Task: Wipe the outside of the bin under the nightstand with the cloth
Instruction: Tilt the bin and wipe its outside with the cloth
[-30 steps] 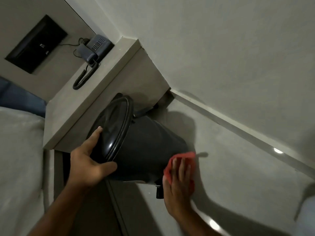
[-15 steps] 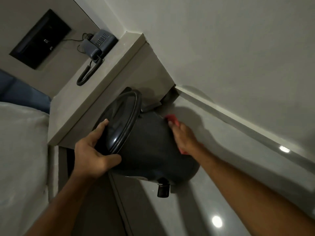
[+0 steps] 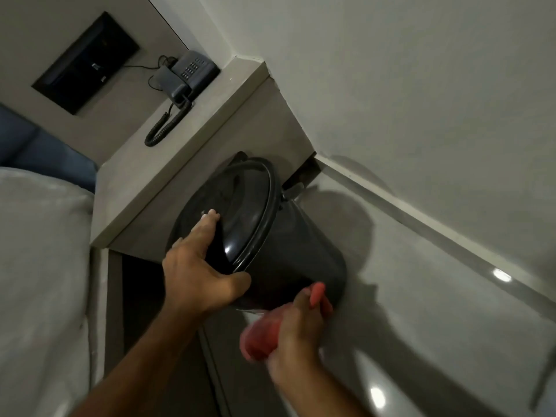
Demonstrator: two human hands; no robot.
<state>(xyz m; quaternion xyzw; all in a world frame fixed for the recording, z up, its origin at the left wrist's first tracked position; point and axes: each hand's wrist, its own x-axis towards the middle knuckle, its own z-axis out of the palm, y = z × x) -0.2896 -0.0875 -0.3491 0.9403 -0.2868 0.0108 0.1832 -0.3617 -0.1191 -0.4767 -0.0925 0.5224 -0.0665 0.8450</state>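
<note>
A dark round bin (image 3: 288, 251) with a glossy lid (image 3: 240, 212) is tilted on its side against the grey nightstand (image 3: 168, 173). My left hand (image 3: 204, 266) grips the lid's rim, fingers on top and thumb under the edge. My right hand (image 3: 296, 329) is blurred by motion at the bin's lower near side, closed on a red cloth (image 3: 261, 335). Part of the cloth sticks out past my fingers and touches the bin's bottom edge. The bin's base is hidden behind my right hand.
A grey corded telephone (image 3: 188, 75) sits on the nightstand. A dark wall panel (image 3: 87, 61) is above it. A bed with a pale cover (image 3: 39, 266) lies at the left. The glossy floor (image 3: 421, 311) and the baseboard (image 3: 436, 233) run along the right.
My right hand with the cloth has swept from the bin's far upper side down to its near lower edge. The left hand keeps its hold on the lid.
</note>
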